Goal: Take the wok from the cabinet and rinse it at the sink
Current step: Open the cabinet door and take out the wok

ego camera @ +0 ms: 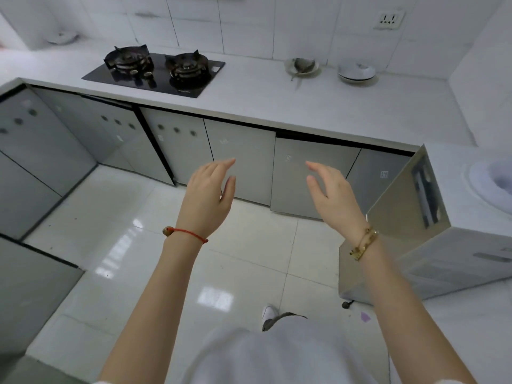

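No wok and no sink show in the head view. Grey cabinet doors [241, 159] run under the white counter [277, 101], all closed. My left hand [207, 195] and my right hand [332, 195] are raised side by side in front of the middle doors, palms facing each other, fingers relaxed and holding nothing. Neither hand touches a door. The left wrist carries a red string bracelet, the right wrist a gold chain one.
A black two-burner gas hob [158, 70] sits on the counter at the left. A small dish with scraps [303, 66] and stacked white bowls [357, 72] stand at the back right. A washing machine [432, 217] juts out at the right. Glossy tiled floor [138, 245] lies below.
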### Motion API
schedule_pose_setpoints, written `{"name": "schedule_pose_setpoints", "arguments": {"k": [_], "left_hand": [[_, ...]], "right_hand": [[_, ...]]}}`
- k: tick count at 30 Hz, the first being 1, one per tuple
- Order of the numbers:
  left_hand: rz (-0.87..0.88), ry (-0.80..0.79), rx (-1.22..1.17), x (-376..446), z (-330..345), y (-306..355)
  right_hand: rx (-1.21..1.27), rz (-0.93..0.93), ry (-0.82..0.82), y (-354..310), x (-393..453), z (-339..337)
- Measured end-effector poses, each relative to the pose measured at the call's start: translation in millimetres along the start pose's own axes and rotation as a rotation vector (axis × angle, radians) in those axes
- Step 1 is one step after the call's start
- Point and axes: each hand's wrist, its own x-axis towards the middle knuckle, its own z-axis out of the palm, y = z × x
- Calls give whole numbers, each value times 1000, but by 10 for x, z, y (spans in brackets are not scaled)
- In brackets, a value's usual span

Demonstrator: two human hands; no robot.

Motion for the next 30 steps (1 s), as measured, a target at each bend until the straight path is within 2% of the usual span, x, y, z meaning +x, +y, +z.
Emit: {"name": "schedule_pose_setpoints", "arguments": {"k": [8,14,30], "left_hand": [[-32,-3,3,1120,334,-440],[-8,-79,-22,1905,691,-866],[287,-279,-132,4395,1198,-2046]], "right_hand": [[22,5,-25,208,1296,176],[20,47,-26,396,2063,437],[56,348,243,419,4008,1068]]}}
